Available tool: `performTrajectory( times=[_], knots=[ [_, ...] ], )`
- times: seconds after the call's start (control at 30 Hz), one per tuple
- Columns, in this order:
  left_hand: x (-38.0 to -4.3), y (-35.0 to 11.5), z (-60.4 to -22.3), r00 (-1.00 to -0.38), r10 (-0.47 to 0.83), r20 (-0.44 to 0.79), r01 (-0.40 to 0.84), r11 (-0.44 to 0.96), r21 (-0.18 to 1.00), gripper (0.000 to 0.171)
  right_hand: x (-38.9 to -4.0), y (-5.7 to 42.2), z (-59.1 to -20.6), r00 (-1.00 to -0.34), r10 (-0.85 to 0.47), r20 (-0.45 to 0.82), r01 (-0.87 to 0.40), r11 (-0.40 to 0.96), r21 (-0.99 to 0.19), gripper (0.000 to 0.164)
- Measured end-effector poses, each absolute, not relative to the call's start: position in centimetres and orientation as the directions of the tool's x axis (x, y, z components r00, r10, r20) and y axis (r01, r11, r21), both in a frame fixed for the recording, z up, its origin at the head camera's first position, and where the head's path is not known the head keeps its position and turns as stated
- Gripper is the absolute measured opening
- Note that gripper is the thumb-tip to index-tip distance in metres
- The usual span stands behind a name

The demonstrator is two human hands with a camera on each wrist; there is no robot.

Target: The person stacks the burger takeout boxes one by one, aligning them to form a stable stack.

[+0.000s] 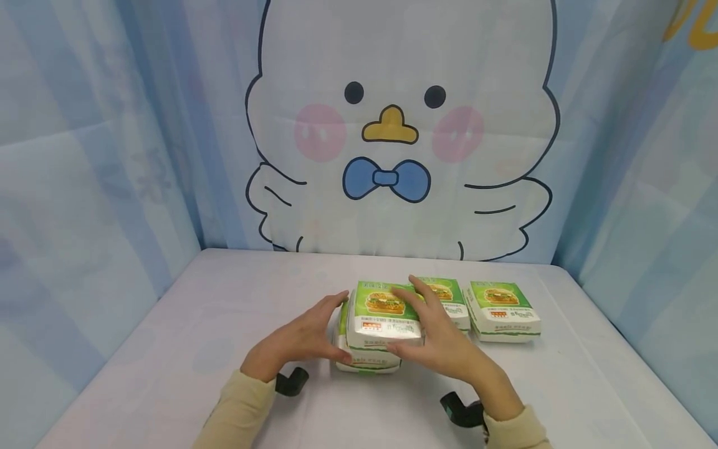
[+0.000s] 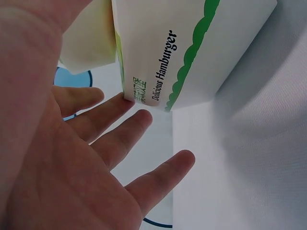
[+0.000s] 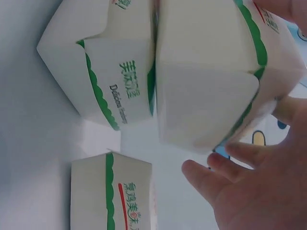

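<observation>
A burger box [image 1: 384,324] in green and white lies on top of a lower burger box [image 1: 367,360], set slightly to the right of it. My right hand [image 1: 445,340] grips the upper box from the right, its thumb at the front and its fingers over the far side. At the left of the stack is my left hand [image 1: 300,340], with the thumb near the lower box's front corner. In the left wrist view its fingers [image 2: 120,139] spread fairly straight, some tips right at the box edge.
Behind the right hand stands another burger box [image 1: 445,299], partly hidden. One more burger box [image 1: 503,312] sits at the right. All are on a white-covered table [image 1: 269,274], with a printed cloth backdrop [image 1: 392,218] behind and cloth walls at both sides.
</observation>
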State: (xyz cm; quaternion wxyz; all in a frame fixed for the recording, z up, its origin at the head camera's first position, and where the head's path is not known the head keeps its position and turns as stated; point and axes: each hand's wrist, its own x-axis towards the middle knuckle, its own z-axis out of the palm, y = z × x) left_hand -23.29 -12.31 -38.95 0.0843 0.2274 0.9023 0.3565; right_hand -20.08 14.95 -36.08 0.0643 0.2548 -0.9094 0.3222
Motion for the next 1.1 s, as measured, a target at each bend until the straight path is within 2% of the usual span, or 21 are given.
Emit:
performTrajectory(
  times=[0.23,0.9,1.1],
  knots=[
    [-23.3,-12.3,-39.0,-0.880,0.474,0.020,0.360,0.640,0.679,0.121,-20.0,15.6,-35.7,-0.856,-0.449,0.257,-0.508,0.631,-0.587,0.092],
    [-23.7,-12.6,-39.1,-0.836,0.543,0.077,0.398,0.505,0.766,0.125,-20.4,14.5,-36.6,-0.850,-0.441,0.287,-0.519,0.613,-0.595,0.085],
    [-23.5,-12.6,-38.9,-0.864,0.502,0.036,0.350,0.549,0.759,0.129,-20.5,14.6,-36.7,-0.854,-0.441,0.277,-0.512,0.613,-0.602,0.085]
  ],
)
